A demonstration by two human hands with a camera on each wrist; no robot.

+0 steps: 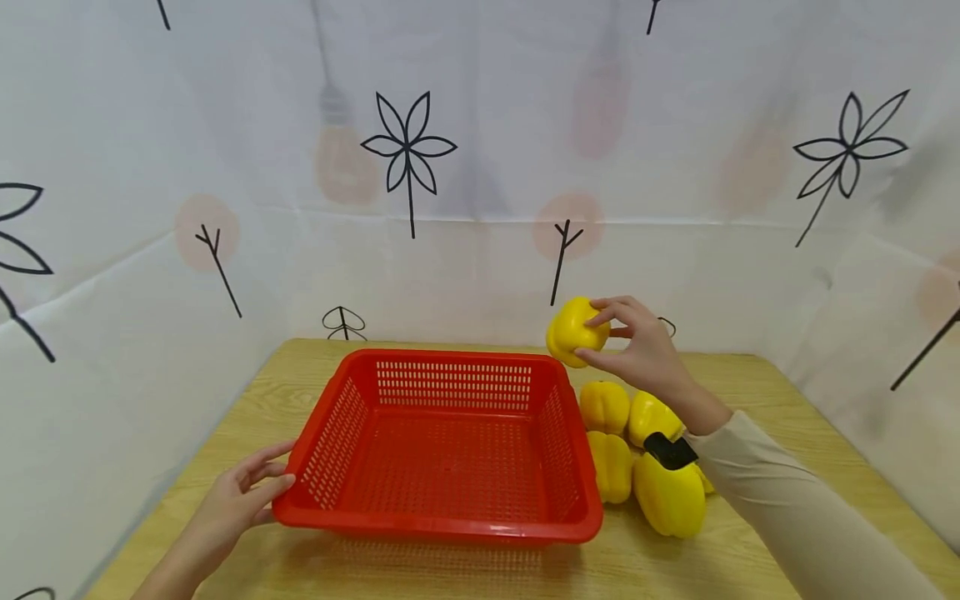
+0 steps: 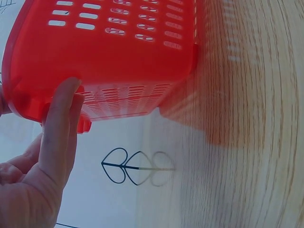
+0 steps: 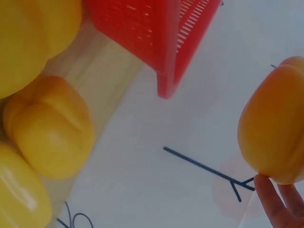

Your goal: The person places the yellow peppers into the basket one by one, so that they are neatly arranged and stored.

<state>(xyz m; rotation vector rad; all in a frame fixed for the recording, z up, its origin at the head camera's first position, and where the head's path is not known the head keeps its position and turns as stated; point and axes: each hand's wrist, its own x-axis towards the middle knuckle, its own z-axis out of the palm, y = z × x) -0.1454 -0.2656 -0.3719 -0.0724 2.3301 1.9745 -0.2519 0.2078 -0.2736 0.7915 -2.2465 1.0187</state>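
Your right hand (image 1: 637,346) grips a yellow pepper (image 1: 576,332) aloft near the rear right corner of a red basket (image 1: 450,527); your left hand (image 1: 232,500) pinches its left rim. Other yellow peppers (image 1: 669,497) rest on the table (image 1: 750,408) to its right.

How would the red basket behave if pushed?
The red basket probably slides rather than tips, being wide and shallow. It's likely light for its size, given the perforated walls. Its broad rim suggests fair stiffness.

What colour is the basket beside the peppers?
The basket is plain red, showing best in the head view.
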